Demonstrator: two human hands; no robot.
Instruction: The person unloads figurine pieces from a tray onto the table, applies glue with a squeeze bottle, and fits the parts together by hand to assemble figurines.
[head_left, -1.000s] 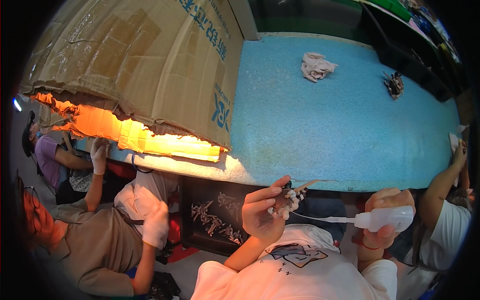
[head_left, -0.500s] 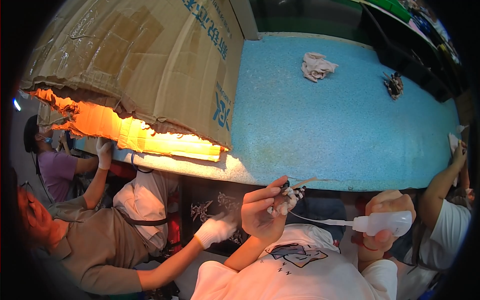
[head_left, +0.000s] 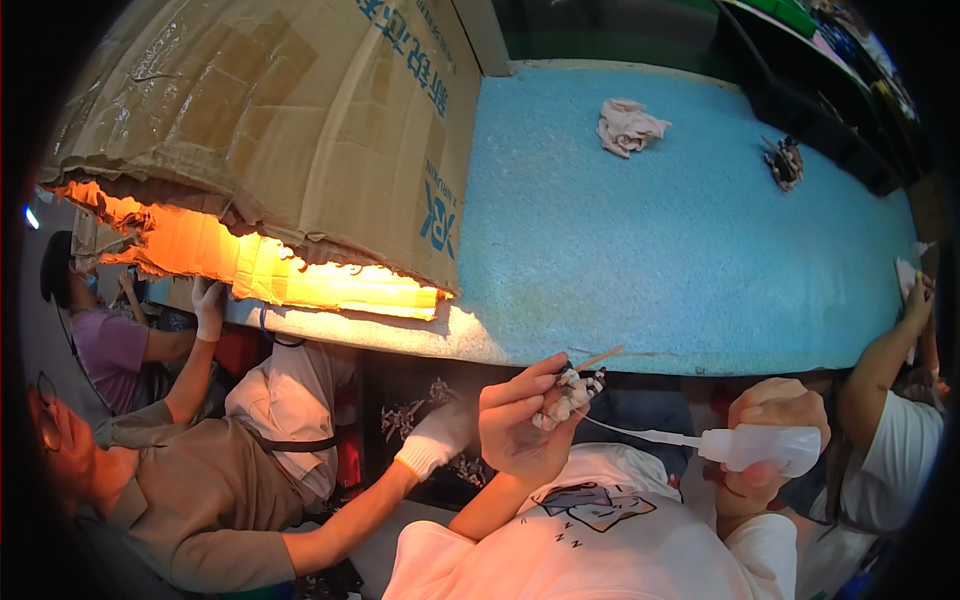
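Note:
A small white and black figurine (head_left: 567,399) sits pinched in the fingers of my left hand (head_left: 522,430), just in front of the table's near edge. A thin tan stick juts from its top toward the table. My right hand (head_left: 778,408) is wrapped round a translucent white squeeze bottle (head_left: 768,449), held on its side. The bottle's long, thin nozzle (head_left: 640,434) points left, and its fine tip ends at or close to the figurine; whether it touches cannot be made out.
The blue tabletop (head_left: 640,260) holds a crumpled cloth (head_left: 630,127) and a small dark figurine (head_left: 784,163). A torn cardboard box (head_left: 280,130), glowing orange inside, covers its left. A co-worker's gloved hand (head_left: 440,436) is beside my left hand, over a dark tray of small pieces. Another person stands right.
The figurine has turned slightly in my left hand, showing more of its white side. The co-worker's gloved hand has shifted a little. My right hand keeps its hold on the bottle.

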